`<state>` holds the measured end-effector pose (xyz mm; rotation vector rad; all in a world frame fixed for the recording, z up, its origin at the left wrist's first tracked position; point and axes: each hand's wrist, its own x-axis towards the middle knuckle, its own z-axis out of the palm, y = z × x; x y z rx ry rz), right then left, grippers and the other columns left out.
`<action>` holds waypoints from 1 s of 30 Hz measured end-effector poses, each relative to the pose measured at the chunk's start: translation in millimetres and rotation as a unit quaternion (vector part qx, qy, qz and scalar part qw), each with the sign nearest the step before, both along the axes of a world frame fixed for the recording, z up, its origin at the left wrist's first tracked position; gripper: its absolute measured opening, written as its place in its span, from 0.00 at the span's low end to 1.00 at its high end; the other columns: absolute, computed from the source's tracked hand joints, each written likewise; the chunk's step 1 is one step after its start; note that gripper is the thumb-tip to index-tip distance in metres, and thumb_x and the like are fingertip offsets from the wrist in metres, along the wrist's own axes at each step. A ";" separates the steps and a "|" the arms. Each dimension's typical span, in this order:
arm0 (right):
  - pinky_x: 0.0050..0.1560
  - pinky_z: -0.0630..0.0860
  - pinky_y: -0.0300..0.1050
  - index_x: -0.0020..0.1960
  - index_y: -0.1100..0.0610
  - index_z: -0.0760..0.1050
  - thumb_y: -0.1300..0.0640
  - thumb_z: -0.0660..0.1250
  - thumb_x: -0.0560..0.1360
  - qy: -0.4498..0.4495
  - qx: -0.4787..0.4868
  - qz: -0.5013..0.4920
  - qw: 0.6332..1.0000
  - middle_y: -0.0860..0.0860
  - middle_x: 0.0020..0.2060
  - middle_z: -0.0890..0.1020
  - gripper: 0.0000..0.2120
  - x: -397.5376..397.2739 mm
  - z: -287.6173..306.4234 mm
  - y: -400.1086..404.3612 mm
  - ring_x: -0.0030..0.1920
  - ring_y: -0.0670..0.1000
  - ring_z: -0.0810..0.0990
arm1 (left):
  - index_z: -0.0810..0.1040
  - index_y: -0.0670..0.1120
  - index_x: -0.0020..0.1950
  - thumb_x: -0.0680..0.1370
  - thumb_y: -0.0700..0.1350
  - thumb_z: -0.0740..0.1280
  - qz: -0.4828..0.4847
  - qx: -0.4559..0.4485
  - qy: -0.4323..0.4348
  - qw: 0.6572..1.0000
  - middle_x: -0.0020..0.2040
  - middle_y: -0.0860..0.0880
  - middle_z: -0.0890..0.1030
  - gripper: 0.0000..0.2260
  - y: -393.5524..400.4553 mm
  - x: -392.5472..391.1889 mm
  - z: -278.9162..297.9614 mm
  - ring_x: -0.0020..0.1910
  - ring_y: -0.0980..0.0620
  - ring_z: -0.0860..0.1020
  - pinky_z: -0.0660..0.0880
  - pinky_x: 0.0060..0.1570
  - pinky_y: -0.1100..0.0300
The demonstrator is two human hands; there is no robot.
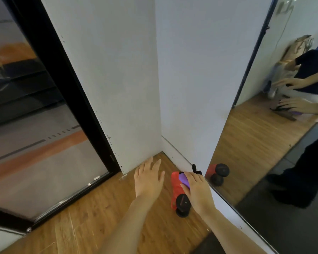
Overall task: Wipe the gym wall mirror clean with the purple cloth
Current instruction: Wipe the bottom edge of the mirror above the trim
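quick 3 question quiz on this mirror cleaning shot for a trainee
1. True or false: the left hand holds the purple cloth.
2. On which side of the view is the wall mirror: A left, B right, C overhead?
3. What red thing lies on the wood floor under the right hand?

Key: 1 false, the right hand's fingers and thumb are on the cloth while the left is spread and empty. 2 B. 3 a red dumbbell with black ends.
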<state>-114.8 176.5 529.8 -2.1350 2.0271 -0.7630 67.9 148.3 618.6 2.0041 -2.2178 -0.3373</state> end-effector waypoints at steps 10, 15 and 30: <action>0.58 0.80 0.51 0.66 0.55 0.78 0.50 0.74 0.74 -0.013 0.067 -0.026 0.997 0.50 0.58 0.83 0.23 -22.2 -181.9 -53.8 0.58 0.52 0.81 | 0.54 0.58 0.80 0.85 0.57 0.50 -0.019 0.015 -0.008 1.000 0.81 0.53 0.53 0.23 -56.7 -33.6 -179.6 0.80 0.53 0.52 0.48 0.77 0.55; 0.55 0.82 0.51 0.64 0.57 0.79 0.52 0.77 0.71 -0.014 0.086 -0.033 0.996 0.50 0.56 0.84 0.23 -38.4 -340.9 -78.5 0.55 0.53 0.83 | 0.54 0.58 0.80 0.85 0.57 0.49 -0.022 0.037 -0.011 0.999 0.81 0.53 0.52 0.23 -86.7 -60.3 -338.5 0.80 0.53 0.51 0.46 0.76 0.56; 0.76 0.59 0.48 0.78 0.58 0.64 0.48 0.61 0.83 -0.013 0.179 -0.043 0.983 0.54 0.76 0.67 0.27 -49.8 -604.0 -129.3 0.76 0.56 0.65 | 0.57 0.58 0.80 0.85 0.56 0.52 -0.021 0.024 0.028 0.999 0.81 0.52 0.56 0.22 -122.7 -72.2 -627.1 0.78 0.52 0.55 0.47 0.75 0.56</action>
